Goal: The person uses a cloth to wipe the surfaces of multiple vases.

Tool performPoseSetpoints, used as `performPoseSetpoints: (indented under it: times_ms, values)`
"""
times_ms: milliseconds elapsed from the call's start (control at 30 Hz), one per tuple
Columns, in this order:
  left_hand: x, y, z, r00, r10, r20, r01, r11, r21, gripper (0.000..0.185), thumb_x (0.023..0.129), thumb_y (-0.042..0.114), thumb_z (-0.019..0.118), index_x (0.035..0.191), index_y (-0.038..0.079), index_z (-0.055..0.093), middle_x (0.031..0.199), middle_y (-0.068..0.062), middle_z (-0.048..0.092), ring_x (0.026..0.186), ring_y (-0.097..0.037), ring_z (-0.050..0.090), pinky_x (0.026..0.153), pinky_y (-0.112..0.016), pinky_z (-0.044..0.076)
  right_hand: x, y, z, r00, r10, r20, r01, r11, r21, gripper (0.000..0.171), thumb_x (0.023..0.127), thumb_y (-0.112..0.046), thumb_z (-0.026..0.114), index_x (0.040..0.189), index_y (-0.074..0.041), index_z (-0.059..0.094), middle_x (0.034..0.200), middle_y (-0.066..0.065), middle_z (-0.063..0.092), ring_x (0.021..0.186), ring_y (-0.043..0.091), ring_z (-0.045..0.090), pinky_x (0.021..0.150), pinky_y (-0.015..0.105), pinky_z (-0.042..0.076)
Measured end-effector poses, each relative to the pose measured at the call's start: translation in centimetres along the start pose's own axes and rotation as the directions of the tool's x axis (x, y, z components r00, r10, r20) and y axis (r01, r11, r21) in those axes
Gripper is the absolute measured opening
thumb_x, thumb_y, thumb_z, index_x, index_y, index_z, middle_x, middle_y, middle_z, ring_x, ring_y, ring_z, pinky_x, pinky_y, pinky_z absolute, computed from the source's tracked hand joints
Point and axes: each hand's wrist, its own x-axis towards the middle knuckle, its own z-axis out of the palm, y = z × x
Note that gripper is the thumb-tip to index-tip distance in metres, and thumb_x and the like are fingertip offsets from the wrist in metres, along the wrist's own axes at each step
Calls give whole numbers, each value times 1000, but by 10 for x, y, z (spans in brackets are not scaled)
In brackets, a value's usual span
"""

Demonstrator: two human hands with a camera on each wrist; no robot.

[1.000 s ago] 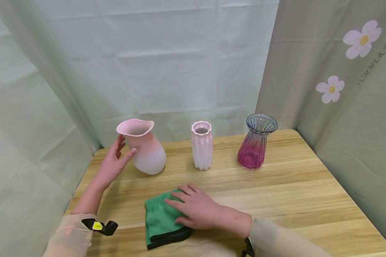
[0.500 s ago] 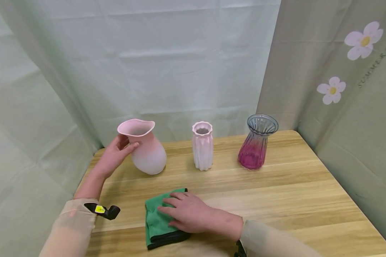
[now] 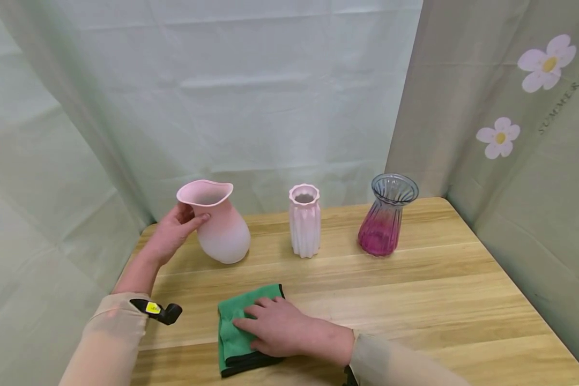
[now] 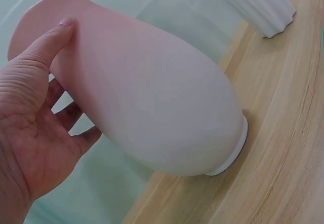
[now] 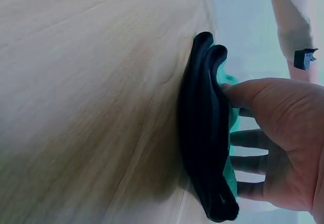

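Note:
A pink vase [image 3: 223, 231] with a flared mouth stands at the back left of the wooden table [image 3: 415, 300]. My left hand [image 3: 173, 231] holds its neck, thumb on the near side and fingers behind. The left wrist view shows the thumb of my left hand [image 4: 38, 122] pressed on the pink vase [image 4: 152, 97], which leans slightly. A folded green cloth [image 3: 251, 300] with a black underside lies near the front edge. My right hand [image 3: 280, 332] rests flat on it with fingers spread. In the right wrist view the cloth [image 5: 207, 148] is seen edge-on under my right hand [image 5: 273, 143].
A white ribbed vase [image 3: 304, 222] stands mid-table, and a ribbed glass vase [image 3: 386, 217] tinted magenta at the base stands to its right. The white vase's foot [image 4: 258, 6] shows in the left wrist view. Pale green curtains close off the back and both sides.
My left hand has moved from beside the pink vase onto its neck and closed round it. My right hand has slid a little leftward and nearer to me across the green cloth.

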Motion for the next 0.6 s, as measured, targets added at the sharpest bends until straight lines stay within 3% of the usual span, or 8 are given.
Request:
performPoseSetpoints:
  times_ms: [233, 433, 600]
  values:
    - [4, -3, 1, 1000, -10, -8, 9, 1000, -17, 56, 103, 20, 65, 151, 15, 38, 141, -4, 47, 126, -18, 48, 95, -19, 47, 7, -5, -5, 995, 34, 88, -41, 997, 67, 67, 97, -51, 67, 157, -43, 38, 146, -7, 51, 133, 20, 46, 97, 41, 49]
    - [5, -5, 0, 1000, 20, -8, -20, 998, -55, 53, 103, 16, 64, 150, 14, 40, 140, -5, 48, 125, -17, 47, 94, -18, 46, 14, -14, -10, 986, 58, 159, -59, 998, 4, 63, 96, -49, 69, 154, -46, 43, 139, -5, 52, 124, 21, 49, 91, 40, 52]
    - [6, -4, -1, 1000, 6, -10, -7, 999, -43, 53, 103, 18, 64, 151, 14, 40, 142, -5, 47, 126, -15, 46, 95, -17, 46, 21, -23, -11, 979, 117, 168, -114, 993, -29, 50, 98, -38, 70, 145, -47, 54, 128, -5, 54, 114, 22, 52, 83, 43, 54]
